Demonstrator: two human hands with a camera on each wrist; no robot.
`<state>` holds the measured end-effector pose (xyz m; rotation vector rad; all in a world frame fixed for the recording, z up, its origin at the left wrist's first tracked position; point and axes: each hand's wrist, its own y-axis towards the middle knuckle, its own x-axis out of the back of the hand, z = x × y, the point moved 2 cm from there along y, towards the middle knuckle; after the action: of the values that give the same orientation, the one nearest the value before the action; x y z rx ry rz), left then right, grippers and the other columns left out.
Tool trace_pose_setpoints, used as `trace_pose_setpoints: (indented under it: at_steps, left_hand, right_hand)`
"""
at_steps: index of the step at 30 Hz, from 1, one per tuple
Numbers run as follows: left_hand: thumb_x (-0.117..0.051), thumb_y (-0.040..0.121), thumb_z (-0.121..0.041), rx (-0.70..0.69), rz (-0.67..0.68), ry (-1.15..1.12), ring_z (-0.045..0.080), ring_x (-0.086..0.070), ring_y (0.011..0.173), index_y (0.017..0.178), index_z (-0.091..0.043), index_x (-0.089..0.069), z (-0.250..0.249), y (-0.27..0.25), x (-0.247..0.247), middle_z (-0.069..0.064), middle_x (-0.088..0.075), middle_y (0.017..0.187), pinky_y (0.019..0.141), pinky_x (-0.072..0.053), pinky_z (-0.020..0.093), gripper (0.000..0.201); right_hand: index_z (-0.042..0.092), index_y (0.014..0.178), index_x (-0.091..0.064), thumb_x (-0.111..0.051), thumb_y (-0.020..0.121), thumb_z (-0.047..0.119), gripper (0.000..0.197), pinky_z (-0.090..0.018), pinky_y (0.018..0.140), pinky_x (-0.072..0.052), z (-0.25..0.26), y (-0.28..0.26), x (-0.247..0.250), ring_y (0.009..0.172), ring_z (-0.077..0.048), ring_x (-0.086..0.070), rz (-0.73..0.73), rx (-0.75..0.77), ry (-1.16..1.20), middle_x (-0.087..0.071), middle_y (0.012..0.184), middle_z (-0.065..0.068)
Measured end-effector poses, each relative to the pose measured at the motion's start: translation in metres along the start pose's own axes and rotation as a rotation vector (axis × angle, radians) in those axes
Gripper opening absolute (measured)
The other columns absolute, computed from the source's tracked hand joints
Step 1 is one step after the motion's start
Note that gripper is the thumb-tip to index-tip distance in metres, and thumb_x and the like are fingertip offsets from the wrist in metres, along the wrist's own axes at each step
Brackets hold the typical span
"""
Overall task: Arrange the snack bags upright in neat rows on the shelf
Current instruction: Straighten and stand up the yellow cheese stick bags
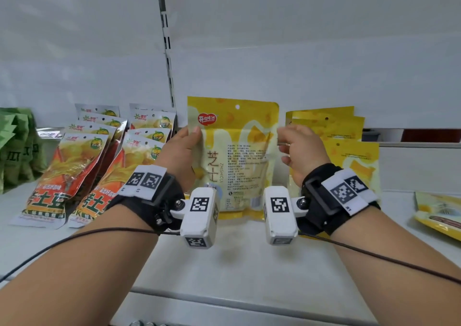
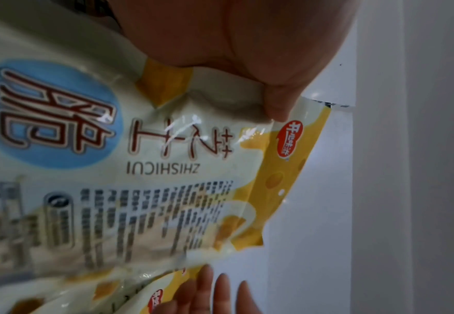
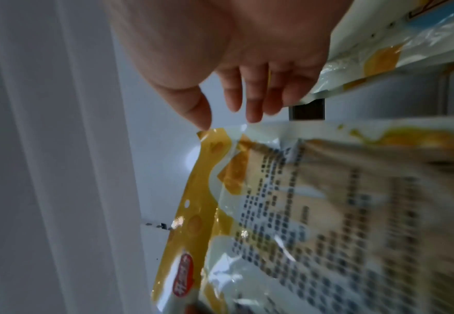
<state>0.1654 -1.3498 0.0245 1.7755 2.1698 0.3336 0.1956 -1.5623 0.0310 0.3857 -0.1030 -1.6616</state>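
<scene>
A yellow and white cheese snack bag (image 1: 239, 156) is held upright mid-shelf. More yellow bags (image 1: 349, 151) are stood toward the right edge; orange bags (image 1: 82, 166) are leaned in two rows leftward.

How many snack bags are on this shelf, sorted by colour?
Yellow cheese bags: 5 (1 held upright, 3 standing to its right, 1 lying flat at far right)
Orange-red chip bags: at least 7, in two leaning rows
Green bags: at least 2, overlapping and cut off by the frame edge
Total: at least 14
</scene>
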Motion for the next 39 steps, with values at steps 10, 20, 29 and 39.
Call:
trace_pose_setpoints:
  at_steps: [10,20,29,39]
  left_hand:
    - [-0.03,0.089,-0.069,0.135,0.261,-0.228,0.024,-0.061,0.111,0.107,-0.032,-0.071,-0.021,-0.019,-0.065,0.001,-0.069,0.112,0.087,-0.05,0.047,0.058]
    - [-0.028,0.093,-0.061,0.128,0.345,-0.189,0.015,-0.059,0.09,0.096,-0.021,-0.069,-0.004,-0.03,-0.147,0.001,-0.066,0.1,0.076,-0.046,0.031,0.058]
    - [-0.039,0.094,-0.056,0.256,0.342,-0.118,0.013,-0.06,0.077,0.089,-0.017,-0.068,0.031,-0.031,-0.197,-0.001,-0.066,0.089,0.065,-0.045,0.027,0.049]
    - [-0.063,0.086,-0.036,0.255,0.115,0.388,0.018,-0.052,0.08,0.129,-0.017,-0.049,0.075,-0.021,-0.202,0.0,-0.054,0.096,0.082,-0.043,0.036,0.049]
  right_hand:
    - [0.026,0.134,-0.039,-0.076,0.063,0.049,0.083,-0.034,0.093,-0.047,-0.016,-0.044,0.002,0.113,-0.012,-0.056,0.426,0.044,-0.306,-0.058,0.123,0.006]
    - [0.017,0.101,-0.063,-0.054,0.084,0.002,0.024,-0.039,0.085,-0.053,0.009,-0.033,0.121,0.091,-0.025,-0.065,-0.251,0.132,-0.23,-0.069,0.098,-0.005]
    - [0.012,0.123,-0.044,-0.044,0.088,0.006,0.035,-0.026,0.073,-0.034,0.024,-0.032,0.253,0.088,-0.02,-0.049,-0.82,0.042,-0.211,-0.053,0.097,-0.001]
    - [0.004,0.095,-0.057,-0.037,0.095,0.002,0.02,-0.036,0.091,-0.044,0.019,-0.03,0.27,0.096,-0.029,-0.058,-0.535,-0.432,-0.588,-0.058,0.106,-0.019]
